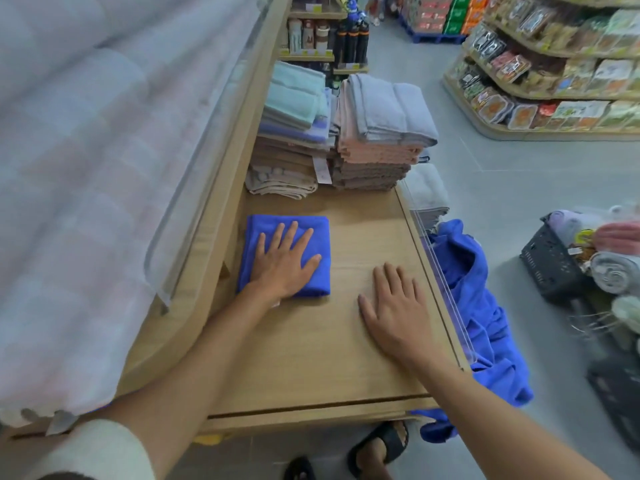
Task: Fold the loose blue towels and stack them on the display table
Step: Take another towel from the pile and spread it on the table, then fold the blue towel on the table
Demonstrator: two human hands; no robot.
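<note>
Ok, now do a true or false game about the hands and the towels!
1. The left hand lies flat on the folded blue towel. True.
2. The right hand holds a pink towel. False: it holds nothing and rests flat on the bare wooden table.
3. The loose blue towels are bunched beside the table's right edge. True.
4. The towel stacks at the far end are all blue. False: they are grey, pink, brown and pale green.
</note>
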